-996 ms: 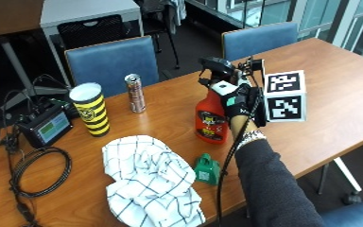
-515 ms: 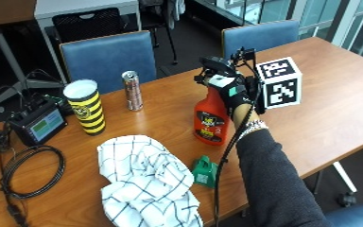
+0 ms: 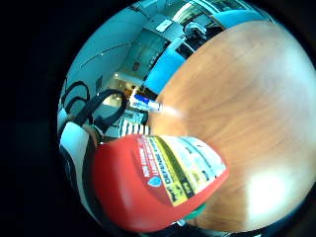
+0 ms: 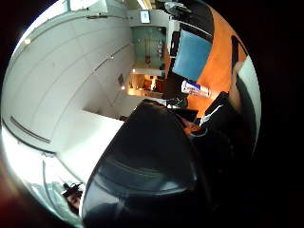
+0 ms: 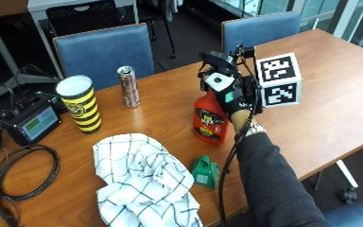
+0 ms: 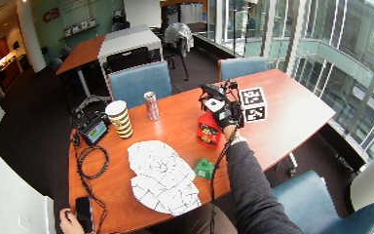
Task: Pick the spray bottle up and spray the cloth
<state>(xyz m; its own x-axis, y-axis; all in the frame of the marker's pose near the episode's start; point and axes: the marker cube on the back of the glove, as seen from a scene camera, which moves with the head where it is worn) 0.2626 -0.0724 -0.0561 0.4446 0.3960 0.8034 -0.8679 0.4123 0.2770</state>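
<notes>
The gloved hand [image 5: 232,97] grips the neck of a red spray bottle [image 5: 208,120] with a black trigger head and yellow label; the checked cloth [image 5: 145,179] lies crumpled below-left of it.

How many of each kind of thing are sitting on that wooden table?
Spray bottle: 1
Checked cloth: 1
Drink can: 1
Yellow and black striped cup: 1
Small green object: 1
Screen device: 1
Coiled cable: 1
Total: 7
</notes>
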